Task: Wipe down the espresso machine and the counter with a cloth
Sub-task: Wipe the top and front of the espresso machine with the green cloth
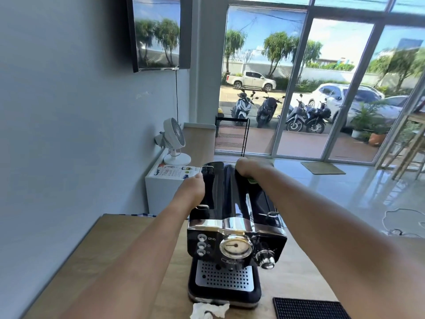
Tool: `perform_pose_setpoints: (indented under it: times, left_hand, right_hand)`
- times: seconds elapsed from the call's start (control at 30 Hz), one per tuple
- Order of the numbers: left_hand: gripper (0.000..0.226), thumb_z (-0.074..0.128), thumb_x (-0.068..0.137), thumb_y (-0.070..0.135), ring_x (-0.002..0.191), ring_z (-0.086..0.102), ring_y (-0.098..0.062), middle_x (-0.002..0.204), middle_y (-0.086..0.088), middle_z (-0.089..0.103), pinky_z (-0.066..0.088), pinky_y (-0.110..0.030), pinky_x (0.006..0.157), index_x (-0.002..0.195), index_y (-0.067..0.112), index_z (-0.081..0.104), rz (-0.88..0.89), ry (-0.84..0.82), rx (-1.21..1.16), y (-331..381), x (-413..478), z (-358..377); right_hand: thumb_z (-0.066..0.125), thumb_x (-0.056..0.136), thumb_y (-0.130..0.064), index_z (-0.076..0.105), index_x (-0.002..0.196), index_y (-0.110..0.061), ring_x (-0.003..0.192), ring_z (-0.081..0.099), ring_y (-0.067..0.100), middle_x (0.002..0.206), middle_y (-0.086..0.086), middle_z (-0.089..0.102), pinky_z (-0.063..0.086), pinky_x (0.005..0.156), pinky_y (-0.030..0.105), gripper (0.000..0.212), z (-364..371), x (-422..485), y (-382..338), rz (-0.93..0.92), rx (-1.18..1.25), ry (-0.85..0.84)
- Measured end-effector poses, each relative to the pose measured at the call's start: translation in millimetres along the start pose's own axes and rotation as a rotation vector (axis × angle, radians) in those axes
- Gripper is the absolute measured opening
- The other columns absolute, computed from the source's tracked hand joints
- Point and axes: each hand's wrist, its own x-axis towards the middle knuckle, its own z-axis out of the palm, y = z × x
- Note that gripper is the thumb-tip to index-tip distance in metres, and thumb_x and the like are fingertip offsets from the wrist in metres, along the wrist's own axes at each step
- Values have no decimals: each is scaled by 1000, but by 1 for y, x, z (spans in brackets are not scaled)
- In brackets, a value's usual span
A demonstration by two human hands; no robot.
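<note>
A wooden worktop (128, 254) carried a black and chrome espresso machine (234, 229), its front gauge and perforated drip tray facing the camera. Both bare arms reached over the machine. The left hand (192, 188) rested against the machine's upper left edge, fingers curled around it. The right hand (247, 168) pressed on the far top; how far it was open, I could not tell. A black mat (308, 309) lay at the right. A crumpled white cloth (209, 310) lay on the worktop, touching the machine's base.
</note>
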Motion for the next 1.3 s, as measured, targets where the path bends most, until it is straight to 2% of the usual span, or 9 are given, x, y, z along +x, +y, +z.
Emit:
perform_pose_setpoints:
  times: [0.13, 0.23, 0.33, 0.47, 0.67, 0.87, 1.1, 1.2, 1.3]
  left_hand:
    - [45, 18, 103, 17, 134, 34, -33, 147, -22, 35, 28, -40, 109, 138, -6, 35, 1, -8, -12, 1, -3, 0]
    - [46, 19, 103, 20, 136, 32, -30, 149, -19, 32, 26, -38, 108, 140, -3, 34, 2, -1, -36, 1, -2, -1]
    - [47, 22, 102, 26, 134, 35, -27, 148, -16, 36, 27, -36, 107, 138, 1, 40, 3, 3, -72, -1, -2, 0]
    - [50, 22, 103, 28, 137, 32, -28, 150, -17, 33, 25, -35, 109, 141, -1, 36, -9, 3, -81, 2, -4, 0]
    - [50, 25, 102, 32, 132, 38, -28, 147, -15, 38, 30, -35, 103, 139, 1, 39, -43, 13, -130, 5, -9, 1]
    - [53, 24, 101, 34, 132, 39, -30, 147, -14, 38, 31, -37, 106, 139, 1, 41, -42, -17, -147, 4, -16, -4]
    - [56, 22, 99, 38, 126, 43, -32, 143, -15, 43, 37, -38, 100, 135, 2, 46, -45, -58, -102, 5, -21, -8]
    - [56, 22, 100, 39, 127, 42, -31, 145, -15, 40, 35, -35, 95, 137, 2, 43, -49, -55, -107, 5, -23, -8]
    - [54, 23, 100, 37, 120, 43, -27, 145, -14, 40, 32, -33, 88, 138, 3, 42, -40, -44, -98, 7, -22, -5]
  right_hand:
    - [28, 88, -30, 50, 133, -25, 130, 46, 34, 148, 10, 45, 36, 105, 53, 50, 8, -11, -5, -86, 55, 77]
    - [17, 98, -49, 24, 152, -26, 149, 14, 20, 163, -3, 14, 15, 120, 45, 59, 13, -33, -6, -254, 205, 81]
    - [21, 99, -51, 14, 155, -29, 150, -8, 17, 164, -4, -3, 2, 120, 42, 60, 19, -56, -6, -346, 238, 30]
    - [26, 98, -49, 15, 155, -29, 149, -17, 19, 164, 2, -8, -3, 120, 40, 62, 27, -93, -8, -370, 214, 21]
    - [27, 96, -48, 20, 154, -30, 149, -13, 16, 164, -1, 0, 2, 122, 41, 62, 39, -152, -8, -422, 219, 64]
    - [31, 102, -40, 27, 152, -33, 149, -8, 8, 163, -8, 13, -3, 122, 33, 51, 55, -205, 4, -563, 227, 192]
    - [47, 97, -9, 37, 149, -30, 150, 4, 8, 160, -9, 24, 20, 121, 40, 57, 92, -216, 40, -779, 306, 448]
    - [46, 92, 3, 36, 150, -25, 150, 10, 12, 160, -4, 25, 25, 119, 42, 65, 100, -218, 49, -807, 310, 559]
    - [38, 90, 3, 41, 147, -20, 148, 20, 13, 158, 0, 31, 29, 118, 42, 62, 103, -220, 60, -816, 394, 625]
